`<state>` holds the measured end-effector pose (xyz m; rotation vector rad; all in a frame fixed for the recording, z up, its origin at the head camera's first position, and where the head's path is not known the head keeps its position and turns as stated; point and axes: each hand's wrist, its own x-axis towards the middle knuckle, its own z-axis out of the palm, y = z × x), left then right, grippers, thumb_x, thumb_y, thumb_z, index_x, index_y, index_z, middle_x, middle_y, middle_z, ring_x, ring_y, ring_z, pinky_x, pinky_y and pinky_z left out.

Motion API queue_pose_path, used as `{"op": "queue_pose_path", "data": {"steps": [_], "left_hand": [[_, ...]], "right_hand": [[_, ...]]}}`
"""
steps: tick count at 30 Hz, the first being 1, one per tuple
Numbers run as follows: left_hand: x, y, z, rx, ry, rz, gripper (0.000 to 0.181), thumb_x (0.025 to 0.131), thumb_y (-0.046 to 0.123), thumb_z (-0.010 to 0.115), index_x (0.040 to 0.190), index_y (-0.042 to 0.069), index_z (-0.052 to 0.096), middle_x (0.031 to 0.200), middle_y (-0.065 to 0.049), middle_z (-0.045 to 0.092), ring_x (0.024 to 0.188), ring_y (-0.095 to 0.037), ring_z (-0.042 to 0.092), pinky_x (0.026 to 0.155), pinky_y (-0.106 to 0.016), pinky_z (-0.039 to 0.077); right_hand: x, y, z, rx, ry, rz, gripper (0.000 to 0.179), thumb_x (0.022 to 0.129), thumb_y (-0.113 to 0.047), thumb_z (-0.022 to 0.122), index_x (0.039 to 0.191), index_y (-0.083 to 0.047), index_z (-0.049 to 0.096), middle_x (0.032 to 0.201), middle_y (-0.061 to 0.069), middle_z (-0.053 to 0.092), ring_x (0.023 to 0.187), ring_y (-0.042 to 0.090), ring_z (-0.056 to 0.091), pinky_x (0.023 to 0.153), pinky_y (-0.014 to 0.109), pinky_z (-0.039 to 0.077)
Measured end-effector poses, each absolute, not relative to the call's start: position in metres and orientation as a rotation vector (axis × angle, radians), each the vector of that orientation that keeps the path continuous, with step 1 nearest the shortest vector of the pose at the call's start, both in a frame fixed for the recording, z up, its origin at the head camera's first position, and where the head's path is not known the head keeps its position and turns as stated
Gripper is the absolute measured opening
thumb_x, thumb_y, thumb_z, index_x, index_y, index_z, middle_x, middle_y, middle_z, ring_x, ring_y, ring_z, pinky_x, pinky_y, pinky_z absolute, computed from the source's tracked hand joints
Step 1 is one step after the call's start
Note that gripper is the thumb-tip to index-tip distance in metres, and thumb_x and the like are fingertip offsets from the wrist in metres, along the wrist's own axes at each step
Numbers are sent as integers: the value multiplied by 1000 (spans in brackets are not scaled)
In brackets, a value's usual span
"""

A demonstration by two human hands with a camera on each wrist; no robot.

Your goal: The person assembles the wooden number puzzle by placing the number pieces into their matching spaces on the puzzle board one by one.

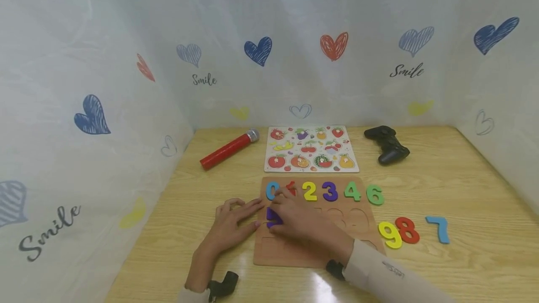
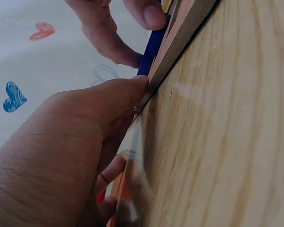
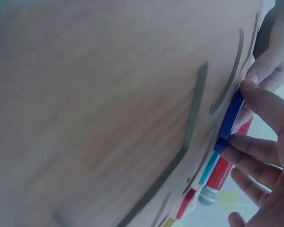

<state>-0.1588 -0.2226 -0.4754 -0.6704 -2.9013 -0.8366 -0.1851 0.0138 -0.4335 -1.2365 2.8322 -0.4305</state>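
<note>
My right hand (image 1: pixel 294 214) pinches a purple number 5 piece (image 1: pixel 273 219) between thumb and fingers, over the left end of the middle row of a wooden number board (image 1: pixel 294 258). Part of the piece is hidden under the hand; the right wrist view shows the piece (image 3: pixel 231 113) edge-on at the board surface. My left hand (image 1: pixel 233 226) lies at the board's left edge with its fingers extended, and in the left wrist view its thumb (image 2: pixel 125 90) reaches the board's edge beside the piece. Pieces 0 (image 1: pixel 271 191), 1, 2 (image 1: pixel 309 191), 3 (image 1: pixel 330 191) and 4 (image 1: pixel 352 191) fill the top row.
Right of the board lie a green 6 (image 1: pixel 375 195), yellow 9 (image 1: pixel 390 235), red 8 (image 1: pixel 407 230) and blue 7 (image 1: pixel 440 229). Behind it are a fruit puzzle board (image 1: pixel 311 155), a red microphone (image 1: pixel 227 150) and a black game controller (image 1: pixel 386 145). White printed curtains surround the table.
</note>
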Motion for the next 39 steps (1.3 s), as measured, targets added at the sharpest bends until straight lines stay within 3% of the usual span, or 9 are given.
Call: {"op": "queue_pose_path", "data": {"steps": [5,10,18,24,30,39], "left_hand": [[-159,-222,-475,-660,-2912,-844,50,98,46,60,146,37,51,152,16,45,128,-22,36,96,-50,23],[-160,-222,-476,-660,-2908,-828,49,99,46,59,147,37,51,152,16,45,128,-22,35,96,-50,23],[-161,-222,-476,-659,-2915,-805,49,99,47,60,146,37,52,151,19,45,128,-21,35,95,-50,25],[-161,-222,-476,-680,-2889,-787,49,97,46,62,144,34,55,150,17,47,127,-22,37,94,-52,25],[-161,-223,-476,-664,-2900,-791,49,97,48,61,144,35,56,150,19,46,127,-21,37,94,-52,24],[-161,-223,-478,-675,-2876,-781,49,96,45,63,143,33,57,150,15,47,125,-20,37,94,-54,23]], "right_hand": [[-185,10,-438,-1217,2862,-421,53,89,-51,72,125,-12,69,133,5,62,142,33,35,112,66,12],[-184,8,-440,-1173,2915,-405,52,87,-53,73,121,-14,71,131,2,63,139,30,38,112,65,16],[-183,12,-441,-1154,2909,-414,64,86,-58,72,131,-12,66,136,2,61,140,29,37,111,63,18],[-178,23,-432,-1183,2946,-415,48,88,-47,71,121,-13,70,128,0,64,134,25,42,109,57,22],[-176,43,-432,-1186,2986,-468,28,90,-32,67,112,-16,73,122,-3,65,132,23,43,108,57,22],[-177,83,-434,-1233,3007,-475,35,90,-39,73,117,-17,71,123,-2,65,128,25,45,106,58,24]]}}
